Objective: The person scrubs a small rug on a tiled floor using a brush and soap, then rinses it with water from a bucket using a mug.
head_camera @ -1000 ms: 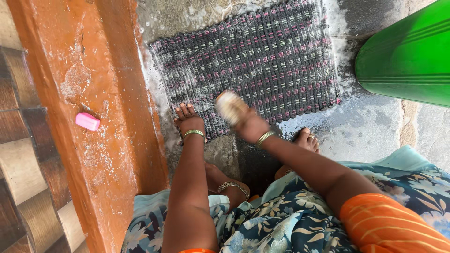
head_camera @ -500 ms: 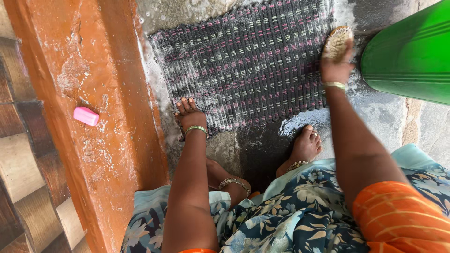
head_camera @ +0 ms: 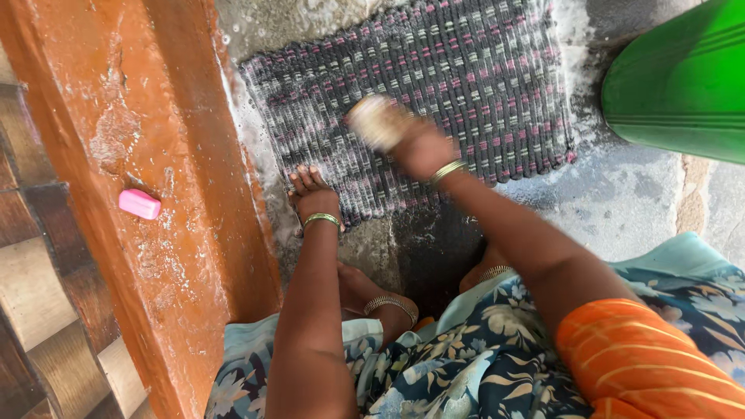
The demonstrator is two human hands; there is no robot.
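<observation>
The right hand (head_camera: 419, 147) holds a scrub brush (head_camera: 372, 122), with its fingers closed around it. The brush is blurry. It sits on the near left part of the woven mat (head_camera: 466, 85). Its long side seems to point up and left. The mat lies flat on the wet floor (head_camera: 628, 202), long side going left to right. The left hand (head_camera: 314, 194) presses the mat's near corner, fingers spread flat. A pink soap bar (head_camera: 140, 204) lies on the orange step (head_camera: 132, 116).

We've got our right hand (head_camera: 419, 143) gripping a brush (head_camera: 371, 120) on the soapy woven mat (head_camera: 481, 77), while our left hand (head_camera: 313, 194) presses its near corner down. Pink soap (head_camera: 140, 203) sits on the orange ledge (head_camera: 147, 155), and a green tub (head_camera: 683, 85) is just beside the mat.
</observation>
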